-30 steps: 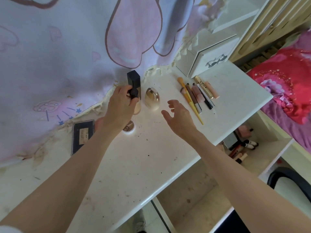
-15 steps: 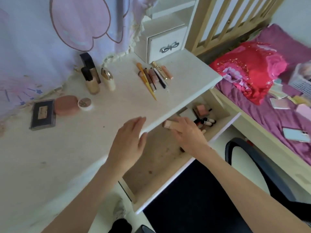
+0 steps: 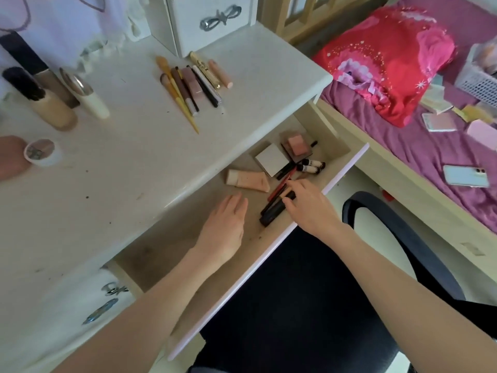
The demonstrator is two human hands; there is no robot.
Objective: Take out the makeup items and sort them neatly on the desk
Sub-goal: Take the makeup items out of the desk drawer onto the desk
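the open drawer under the desk still contains a small heap of makeup: a cluster of dark and red pencils and tubes, a soft beige tube, a white square compact, a pink compact and two little black-capped bottles.

the right hand reaches into the drawer, fingers curled down onto the dark tubes at the near end of the cluster, seemingly pinching one, though how firm the grip is cannot be told. the left hand lies flat and relaxed on the drawer floor just beside the cluster, holding nothing.

these sticks look light, stiff and smooth, so they would likely roll or slip if taken by one end; a pinch across the middle of a barrel, thumb against two fingers, seems safest, and several could be gathered at once since they lie touching. the beige tube would give under pressure and is better lifted by its capped end. the compacts look hinged and possibly brittle inside, so they want a flat grip on opposite edges.

on the desk, a row of brushes and sticks lies by the small white drawer box, with bottles standing to the left.
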